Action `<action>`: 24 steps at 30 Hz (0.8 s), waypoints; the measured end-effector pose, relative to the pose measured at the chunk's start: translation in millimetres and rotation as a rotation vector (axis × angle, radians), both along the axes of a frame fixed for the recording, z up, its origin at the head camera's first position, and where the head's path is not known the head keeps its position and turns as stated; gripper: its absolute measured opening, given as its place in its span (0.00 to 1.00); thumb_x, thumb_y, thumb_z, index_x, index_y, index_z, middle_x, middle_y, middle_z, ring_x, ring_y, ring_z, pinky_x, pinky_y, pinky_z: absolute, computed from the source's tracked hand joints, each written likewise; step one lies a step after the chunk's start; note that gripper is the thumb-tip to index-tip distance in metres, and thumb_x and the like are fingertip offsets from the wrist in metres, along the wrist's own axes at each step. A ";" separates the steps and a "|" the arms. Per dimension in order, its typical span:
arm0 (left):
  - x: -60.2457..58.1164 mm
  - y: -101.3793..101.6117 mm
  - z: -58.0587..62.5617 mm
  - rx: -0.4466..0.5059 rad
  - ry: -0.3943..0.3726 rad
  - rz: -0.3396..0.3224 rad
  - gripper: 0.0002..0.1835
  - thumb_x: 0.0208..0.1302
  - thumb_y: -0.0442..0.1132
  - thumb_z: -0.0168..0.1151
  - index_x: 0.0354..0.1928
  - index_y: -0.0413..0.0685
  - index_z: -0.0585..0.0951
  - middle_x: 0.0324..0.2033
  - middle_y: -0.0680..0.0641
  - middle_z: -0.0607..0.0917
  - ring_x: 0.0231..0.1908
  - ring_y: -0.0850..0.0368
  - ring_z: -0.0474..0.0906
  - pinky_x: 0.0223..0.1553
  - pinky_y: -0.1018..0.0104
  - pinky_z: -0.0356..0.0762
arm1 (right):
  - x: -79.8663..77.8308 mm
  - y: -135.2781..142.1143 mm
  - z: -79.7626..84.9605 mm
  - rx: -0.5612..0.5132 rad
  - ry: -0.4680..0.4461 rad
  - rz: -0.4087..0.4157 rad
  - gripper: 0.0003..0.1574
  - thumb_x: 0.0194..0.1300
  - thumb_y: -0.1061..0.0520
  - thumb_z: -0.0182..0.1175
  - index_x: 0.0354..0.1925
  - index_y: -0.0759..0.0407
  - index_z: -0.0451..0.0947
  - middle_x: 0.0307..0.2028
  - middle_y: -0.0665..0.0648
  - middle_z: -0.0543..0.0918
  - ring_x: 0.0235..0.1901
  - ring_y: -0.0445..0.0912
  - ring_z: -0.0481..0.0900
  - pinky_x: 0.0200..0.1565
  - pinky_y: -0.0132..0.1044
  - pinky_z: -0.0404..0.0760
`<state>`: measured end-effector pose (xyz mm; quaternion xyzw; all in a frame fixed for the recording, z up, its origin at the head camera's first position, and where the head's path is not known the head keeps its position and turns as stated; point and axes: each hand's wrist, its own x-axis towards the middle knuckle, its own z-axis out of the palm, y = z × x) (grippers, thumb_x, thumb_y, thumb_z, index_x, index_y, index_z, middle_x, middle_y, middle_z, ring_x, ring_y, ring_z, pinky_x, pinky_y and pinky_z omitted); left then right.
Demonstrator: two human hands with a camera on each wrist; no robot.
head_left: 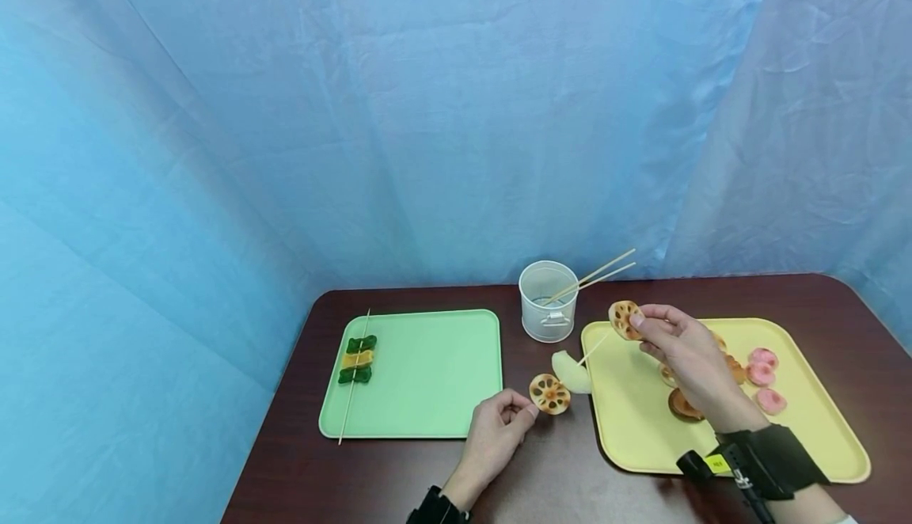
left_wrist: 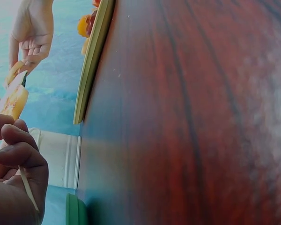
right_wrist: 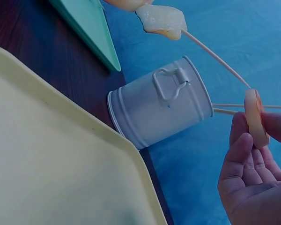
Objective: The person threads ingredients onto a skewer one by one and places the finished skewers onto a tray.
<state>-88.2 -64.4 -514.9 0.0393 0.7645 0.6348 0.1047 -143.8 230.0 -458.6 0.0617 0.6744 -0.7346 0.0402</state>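
My left hand [head_left: 499, 433] grips a thin wooden skewer [right_wrist: 215, 57] whose lower end shows below the fingers in the left wrist view. Threaded on it are a lotus root slice [head_left: 549, 394], next to the fingertips, and a pale whitish-green piece [head_left: 571, 374]. Between thumb and fingers, my right hand [head_left: 689, 354] pinches another lotus root slice [head_left: 625, 320] above the yellow tray's far left corner. In the right wrist view that slice [right_wrist: 255, 119] is edge-on at the skewer's bare tip; whether they touch I cannot tell.
The yellow tray [head_left: 634, 445] carries pink pieces [head_left: 762, 370], a brown round piece [head_left: 684, 405] and other food pieces, partly hidden by my right hand. A small bucket [head_left: 547, 306] holds two skewers. A filled skewer [head_left: 358, 359] lies on the green tray [head_left: 435, 374] at left.
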 end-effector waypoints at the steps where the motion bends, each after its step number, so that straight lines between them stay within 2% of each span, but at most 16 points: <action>1: 0.1 0.0 0.2 0.002 0.001 -0.001 0.07 0.69 0.38 0.66 0.35 0.41 0.85 0.16 0.56 0.74 0.16 0.66 0.66 0.17 0.73 0.61 | 0.0 -0.4 0.4 -0.004 0.000 -0.001 0.20 0.73 0.49 0.66 0.53 0.59 0.74 0.38 0.44 0.87 0.39 0.36 0.84 0.43 0.29 0.83; 9: 0.4 -0.4 1.2 -0.006 0.002 -0.002 0.06 0.68 0.38 0.66 0.35 0.42 0.85 0.16 0.57 0.75 0.15 0.66 0.66 0.17 0.73 0.60 | -0.3 -0.2 1.3 0.026 -0.009 0.006 0.25 0.73 0.48 0.65 0.58 0.62 0.71 0.39 0.44 0.86 0.41 0.36 0.84 0.43 0.29 0.83; 16: 0.1 -0.3 0.4 -0.003 0.002 -0.003 0.05 0.68 0.37 0.66 0.35 0.44 0.85 0.17 0.57 0.75 0.16 0.66 0.67 0.17 0.74 0.61 | 1.1 -1.7 2.8 0.239 0.024 0.040 0.29 0.75 0.43 0.62 0.61 0.61 0.70 0.40 0.41 0.86 0.41 0.37 0.83 0.45 0.31 0.82; 21: 0.2 -0.2 -0.1 -0.001 0.005 0.005 0.06 0.68 0.38 0.66 0.35 0.42 0.85 0.17 0.56 0.76 0.16 0.66 0.67 0.17 0.73 0.61 | 3.3 -4.7 3.5 0.262 0.062 0.053 0.30 0.75 0.45 0.62 0.62 0.65 0.70 0.42 0.42 0.87 0.42 0.37 0.84 0.46 0.31 0.82; 24: 0.4 -0.2 0.1 0.005 0.000 0.009 0.07 0.68 0.38 0.66 0.35 0.41 0.85 0.17 0.56 0.76 0.16 0.66 0.67 0.17 0.73 0.61 | 4.1 -5.4 3.2 0.264 0.081 0.052 0.29 0.75 0.45 0.62 0.62 0.64 0.71 0.43 0.42 0.87 0.43 0.37 0.83 0.46 0.31 0.82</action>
